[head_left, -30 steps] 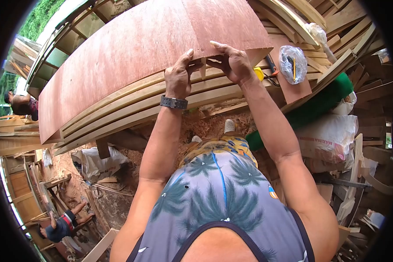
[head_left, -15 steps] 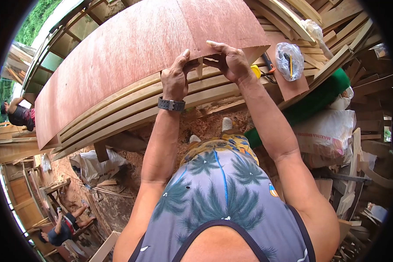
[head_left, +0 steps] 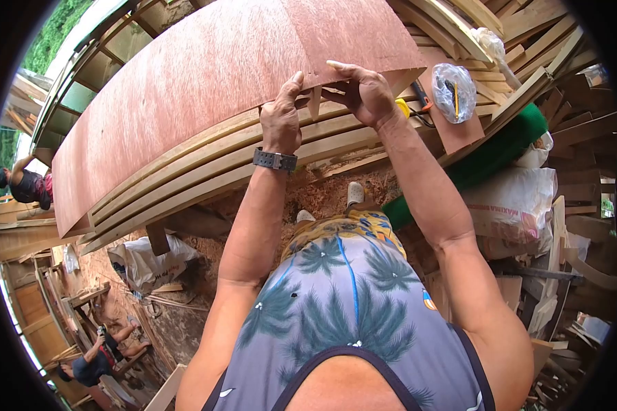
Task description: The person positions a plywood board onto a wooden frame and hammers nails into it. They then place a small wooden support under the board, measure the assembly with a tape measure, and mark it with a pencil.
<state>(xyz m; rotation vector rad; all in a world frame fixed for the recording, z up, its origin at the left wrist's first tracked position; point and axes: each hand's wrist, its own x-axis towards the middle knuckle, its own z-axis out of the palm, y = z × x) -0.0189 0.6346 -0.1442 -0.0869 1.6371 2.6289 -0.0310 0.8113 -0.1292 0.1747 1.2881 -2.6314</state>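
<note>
A large reddish plywood sheet [head_left: 206, 89] lies on a stack of long pale wooden strips [head_left: 206, 171]. My left hand [head_left: 280, 122], with a grey watch at the wrist, grips the sheet's near edge. My right hand [head_left: 365, 92] holds the same edge a little to the right, fingers over the top. Between the two hands a small wooden wedge [head_left: 314, 103] points down under the sheet's edge; which fingers touch it I cannot tell.
A clear plastic bag with a pencil [head_left: 452, 89] and a yellow tape measure [head_left: 404, 107] lie right of my hands. A green roll [head_left: 487, 161] and white sacks [head_left: 517, 205] sit lower right. Sawdust covers the floor. Other people work at left [head_left: 24, 185] and lower left [head_left: 89, 359].
Both hands stay on the sheet's edge; my left thumb has shifted slightly up onto it. The view has tilted a little.
</note>
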